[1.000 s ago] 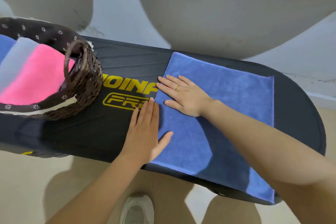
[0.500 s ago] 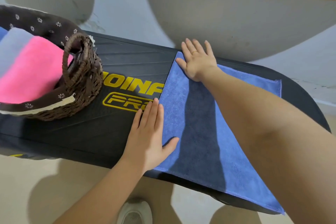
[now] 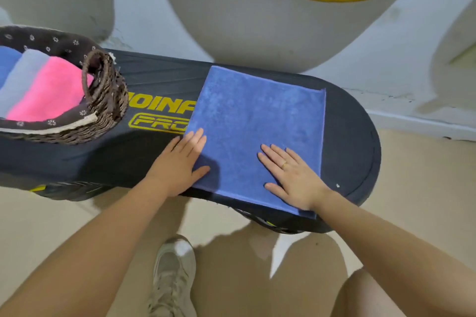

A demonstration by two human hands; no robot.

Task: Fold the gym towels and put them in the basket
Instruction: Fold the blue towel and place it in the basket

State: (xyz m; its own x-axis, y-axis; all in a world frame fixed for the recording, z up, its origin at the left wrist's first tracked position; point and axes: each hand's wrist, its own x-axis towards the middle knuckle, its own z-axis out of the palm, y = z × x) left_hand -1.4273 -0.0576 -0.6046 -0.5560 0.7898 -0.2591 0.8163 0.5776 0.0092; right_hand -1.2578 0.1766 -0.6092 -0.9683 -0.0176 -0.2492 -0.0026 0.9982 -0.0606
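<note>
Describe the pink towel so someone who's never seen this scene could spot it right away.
Find the long black board with yellow lettering; a dark wicker basket sits at its left end. Inside lie folded towels side by side, and the pink towel is the one nearest the handle, the only bright pink among blue and pale ones.

Your left hand (image 3: 177,165) and right hand (image 3: 292,175) press flat on the blue towel (image 3: 257,121); the basket (image 3: 103,100) with 3 folded towels (image 3: 43,87) sits far left.

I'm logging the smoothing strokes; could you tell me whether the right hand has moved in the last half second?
Yes. The right hand came back from the blue towel's far edge to its near right corner.
</note>
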